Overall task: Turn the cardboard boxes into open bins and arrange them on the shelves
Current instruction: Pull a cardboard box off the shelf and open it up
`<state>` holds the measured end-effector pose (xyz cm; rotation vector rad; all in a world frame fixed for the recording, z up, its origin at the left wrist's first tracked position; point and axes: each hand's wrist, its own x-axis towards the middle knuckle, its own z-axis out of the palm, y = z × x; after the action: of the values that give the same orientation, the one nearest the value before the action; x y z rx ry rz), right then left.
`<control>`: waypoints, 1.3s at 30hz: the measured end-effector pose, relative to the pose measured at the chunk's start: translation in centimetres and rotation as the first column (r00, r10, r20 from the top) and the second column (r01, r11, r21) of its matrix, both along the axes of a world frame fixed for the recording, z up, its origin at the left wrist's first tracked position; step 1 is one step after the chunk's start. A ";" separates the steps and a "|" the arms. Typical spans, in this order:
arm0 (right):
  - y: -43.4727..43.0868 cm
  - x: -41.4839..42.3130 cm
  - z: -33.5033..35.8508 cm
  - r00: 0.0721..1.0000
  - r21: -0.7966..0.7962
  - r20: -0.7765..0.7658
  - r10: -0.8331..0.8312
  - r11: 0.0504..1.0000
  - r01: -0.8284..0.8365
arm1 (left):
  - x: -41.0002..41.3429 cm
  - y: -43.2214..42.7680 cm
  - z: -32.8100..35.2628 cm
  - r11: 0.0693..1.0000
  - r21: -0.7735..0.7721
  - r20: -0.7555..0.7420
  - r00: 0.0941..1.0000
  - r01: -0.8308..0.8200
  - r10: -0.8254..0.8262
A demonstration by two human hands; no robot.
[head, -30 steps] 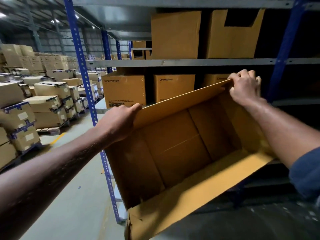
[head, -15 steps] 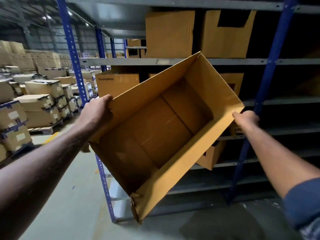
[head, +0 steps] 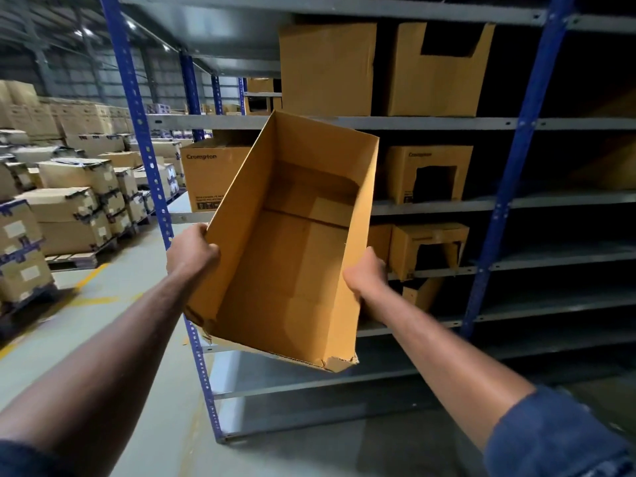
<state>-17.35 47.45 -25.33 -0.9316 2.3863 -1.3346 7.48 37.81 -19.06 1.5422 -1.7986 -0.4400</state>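
I hold an open cardboard box (head: 289,256) in the air before the shelving, its open top facing me and its length pointing away toward the shelves. My left hand (head: 191,254) grips its left wall near the rim. My right hand (head: 366,277) grips its right wall. The box is empty, with torn corners at its near edge. Behind it stand the grey shelves (head: 447,123) on blue uprights (head: 509,187).
Several cardboard bins with cut-out fronts sit on the shelves, such as one (head: 428,173) on the middle level and another (head: 428,249) below it. A closed Crompton box (head: 211,177) stands at the left. Stacked cartons on pallets (head: 69,208) fill the floor at left.
The box has turned from lying crosswise to pointing lengthwise at the shelves. My right hand has shifted from the far corner to the right wall, and my left hand has moved down and right.
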 end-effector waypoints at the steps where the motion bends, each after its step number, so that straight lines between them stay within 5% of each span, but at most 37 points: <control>1: 0.2 0.5 -0.3 1.000 0.027 -0.021 0.020 0.999 -0.019 | 0.3 -0.1 0.0 1.000 0.012 -0.007 1.000 -0.016 0.017; 7: 1.7 2.2 -1.6 0.996 0.043 -0.079 0.031 0.999 -0.027 | 1.6 0.2 -0.8 0.995 0.063 -0.038 0.996 -0.083 0.086; 13: 2.6 0.8 2.4 0.997 -0.102 -0.073 -0.031 0.995 0.024 | 2.4 0.8 1.1 0.956 0.206 -0.151 0.972 0.208 -0.178; 15: 2.7 -0.3 4.2 0.997 -0.081 -0.068 -0.038 0.996 0.033 | 3.3 2.2 1.7 0.907 0.216 -0.330 0.902 0.361 -0.279; 18: 2.8 -1.8 6.8 1.000 -0.049 -0.030 -0.010 0.999 0.009 | 5.0 5.3 1.4 0.789 0.110 -0.587 0.680 0.605 -0.439; 20: 3.1 -2.2 8.3 0.999 -0.003 -0.048 0.006 1.000 -0.006 | 5.8 6.8 0.5 0.713 0.055 -0.654 0.565 0.699 -0.503; 24: 3.1 -1.9 10.2 0.998 0.036 -0.042 0.036 0.999 -0.034 | 6.8 8.1 -2.2 0.684 -0.037 -0.662 0.495 0.729 -0.563; 28: 3.4 -1.7 11.1 0.995 0.075 -0.048 0.087 0.994 -0.083 | 7.6 9.3 -5.0 0.818 -0.146 -0.377 0.733 0.557 -0.566; 31: 3.1 -0.6 11.7 0.991 0.039 -0.051 0.122 0.992 -0.120 | 7.3 8.5 -6.2 0.905 -0.398 -0.310 0.906 0.151 -0.287; 37: 4.0 1.6 15.9 0.976 -0.132 -0.004 0.216 0.968 -0.214 | 6.4 7.5 -2.2 0.786 -0.592 -0.487 0.856 -0.178 -0.172; 39: 5.8 3.1 17.2 0.899 -0.342 0.189 0.395 0.885 -0.317 | 6.3 6.8 -0.1 0.755 -0.614 -0.515 0.842 -0.230 -0.161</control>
<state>-14.26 53.21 -8.10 -1.1376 1.7407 -1.5811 13.77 44.58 -19.14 0.8263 -1.2580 -0.1537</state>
